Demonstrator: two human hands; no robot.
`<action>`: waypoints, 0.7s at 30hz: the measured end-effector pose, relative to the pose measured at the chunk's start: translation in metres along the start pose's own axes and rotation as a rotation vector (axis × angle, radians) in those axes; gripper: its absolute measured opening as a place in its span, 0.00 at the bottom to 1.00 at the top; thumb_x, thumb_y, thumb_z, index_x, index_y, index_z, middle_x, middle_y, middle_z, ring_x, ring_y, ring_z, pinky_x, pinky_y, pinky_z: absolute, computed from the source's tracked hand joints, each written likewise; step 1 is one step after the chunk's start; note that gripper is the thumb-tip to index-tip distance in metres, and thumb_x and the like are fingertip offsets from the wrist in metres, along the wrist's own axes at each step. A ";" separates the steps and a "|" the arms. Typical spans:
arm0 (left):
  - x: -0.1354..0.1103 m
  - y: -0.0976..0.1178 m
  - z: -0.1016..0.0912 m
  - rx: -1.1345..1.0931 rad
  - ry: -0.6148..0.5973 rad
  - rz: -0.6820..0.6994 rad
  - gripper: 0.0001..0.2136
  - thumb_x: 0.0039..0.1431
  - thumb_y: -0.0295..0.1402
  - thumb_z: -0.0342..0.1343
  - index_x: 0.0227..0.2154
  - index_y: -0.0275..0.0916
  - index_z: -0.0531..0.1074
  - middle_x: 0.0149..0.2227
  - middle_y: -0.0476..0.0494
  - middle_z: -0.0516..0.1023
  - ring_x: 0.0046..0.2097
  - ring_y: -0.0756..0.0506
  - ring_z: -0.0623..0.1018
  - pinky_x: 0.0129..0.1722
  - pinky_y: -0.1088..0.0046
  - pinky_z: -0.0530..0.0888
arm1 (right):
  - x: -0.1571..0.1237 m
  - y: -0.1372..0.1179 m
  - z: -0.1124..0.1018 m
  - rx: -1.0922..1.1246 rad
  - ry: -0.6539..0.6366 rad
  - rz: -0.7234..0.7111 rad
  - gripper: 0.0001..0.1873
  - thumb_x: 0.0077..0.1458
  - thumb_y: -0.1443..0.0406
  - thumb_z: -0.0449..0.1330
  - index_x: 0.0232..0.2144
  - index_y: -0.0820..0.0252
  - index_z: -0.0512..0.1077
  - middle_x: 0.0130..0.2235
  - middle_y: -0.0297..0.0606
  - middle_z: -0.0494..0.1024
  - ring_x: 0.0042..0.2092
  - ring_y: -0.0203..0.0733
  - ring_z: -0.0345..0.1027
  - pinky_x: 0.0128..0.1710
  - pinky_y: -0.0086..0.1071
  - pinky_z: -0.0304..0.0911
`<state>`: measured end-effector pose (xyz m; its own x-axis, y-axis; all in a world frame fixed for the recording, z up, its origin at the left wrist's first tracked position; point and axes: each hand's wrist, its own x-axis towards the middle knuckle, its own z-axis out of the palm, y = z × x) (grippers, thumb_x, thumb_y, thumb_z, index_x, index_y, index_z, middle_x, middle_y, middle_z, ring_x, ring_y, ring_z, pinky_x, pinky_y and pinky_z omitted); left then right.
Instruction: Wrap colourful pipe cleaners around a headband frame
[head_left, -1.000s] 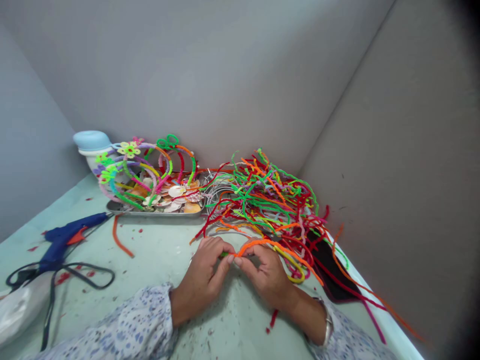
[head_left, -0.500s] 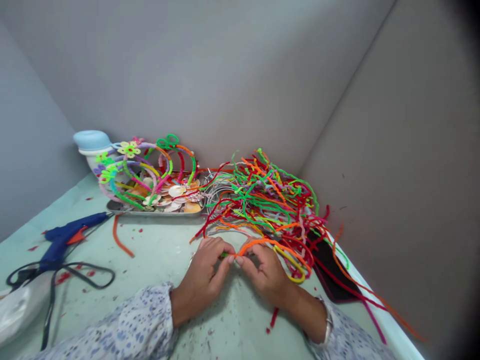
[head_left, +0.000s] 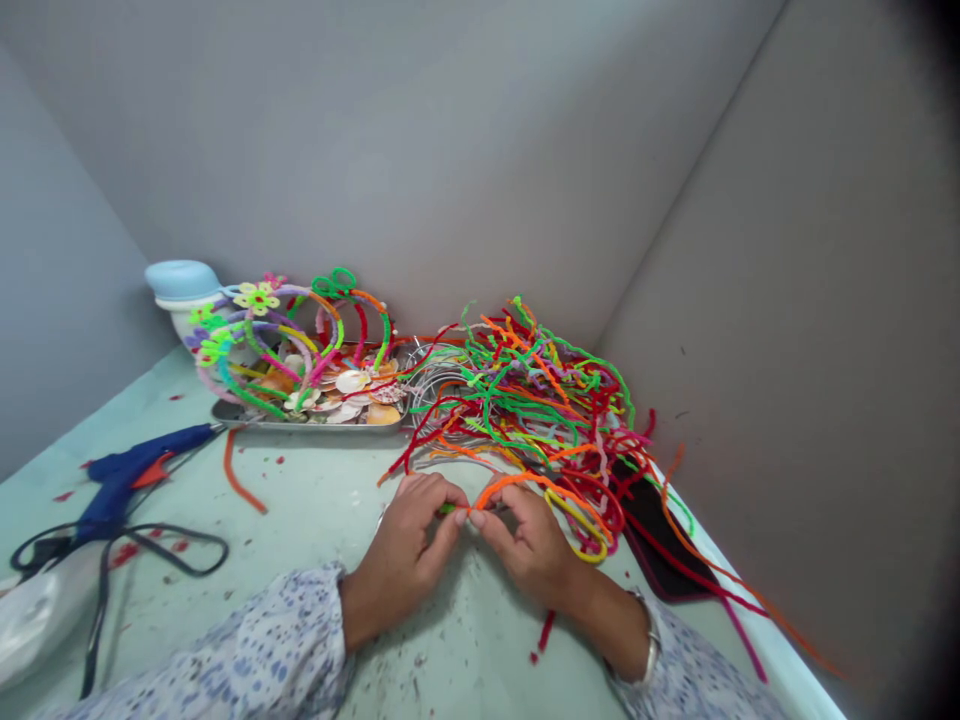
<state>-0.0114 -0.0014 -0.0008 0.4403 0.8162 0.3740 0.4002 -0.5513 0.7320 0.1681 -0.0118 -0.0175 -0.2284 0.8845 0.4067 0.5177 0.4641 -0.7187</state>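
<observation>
An orange pipe cleaner (head_left: pixel 559 488) arches over my right hand (head_left: pixel 529 540), its end pinched between my thumb and forefinger. My left hand (head_left: pixel 416 530) is closed right beside it, fingertips nearly touching those of the right. A bit of green pipe cleaner (head_left: pixel 448 509) shows between the left thumb and forefinger, meeting the orange one. What lies deeper in the left palm is hidden. Just beyond both hands spreads a tangled heap of coloured pipe cleaners (head_left: pixel 525 390), with a yellow loop (head_left: pixel 592 550) by my right hand.
Bare wire hoops (head_left: pixel 431 375) lie by the heap. A metal tray (head_left: pixel 337 427) holds shells and wrapped headbands (head_left: pixel 259 300). A white bottle with a blue cap (head_left: pixel 182 282) stands behind. At left are a blue glue gun (head_left: pixel 120 480) and its cord; at right, a dark phone (head_left: pixel 667 545).
Almost nothing differs. Both hands keep their pinch at the same spot, and the whole view has shifted very slightly.
</observation>
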 end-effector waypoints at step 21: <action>-0.001 -0.003 0.001 0.029 -0.006 -0.014 0.04 0.61 0.32 0.50 0.33 0.39 0.68 0.33 0.47 0.72 0.38 0.45 0.69 0.41 0.66 0.64 | 0.003 -0.006 -0.001 0.032 -0.011 -0.015 0.09 0.61 0.64 0.52 0.27 0.58 0.63 0.28 0.31 0.67 0.32 0.37 0.61 0.34 0.32 0.54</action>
<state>-0.0126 -0.0009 -0.0040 0.4396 0.8226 0.3606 0.4291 -0.5450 0.7203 0.1656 -0.0120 -0.0113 -0.2449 0.8777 0.4119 0.4877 0.4787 -0.7300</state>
